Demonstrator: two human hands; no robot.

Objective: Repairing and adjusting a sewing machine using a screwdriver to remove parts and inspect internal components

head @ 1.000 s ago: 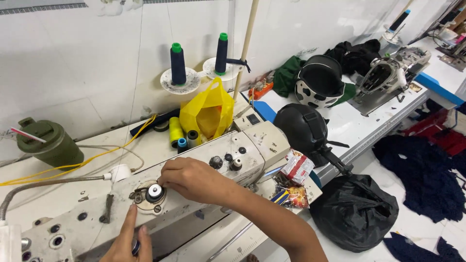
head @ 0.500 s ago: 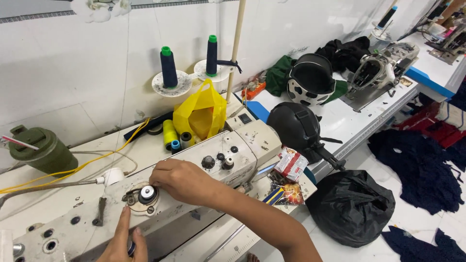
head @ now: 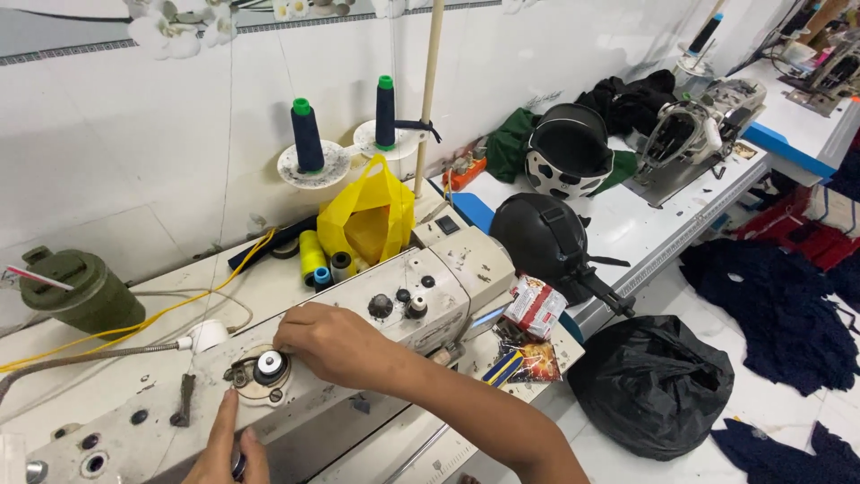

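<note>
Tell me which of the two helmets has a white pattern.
The helmet farther back, beside the green cloth. The nearer helmet is plain black.

Cream machine with black knobs. Yellow bag. Navy spools, green caps. Olive bottle. Black helmet; second helmet black-and-white patterned. Black sack. Yellow cable. Navy cloth.

The right hand now rests a little lower on the sewing machine, just beside the round tension knob. The left hand sits slightly higher, its forefinger nearer the knob.
</note>
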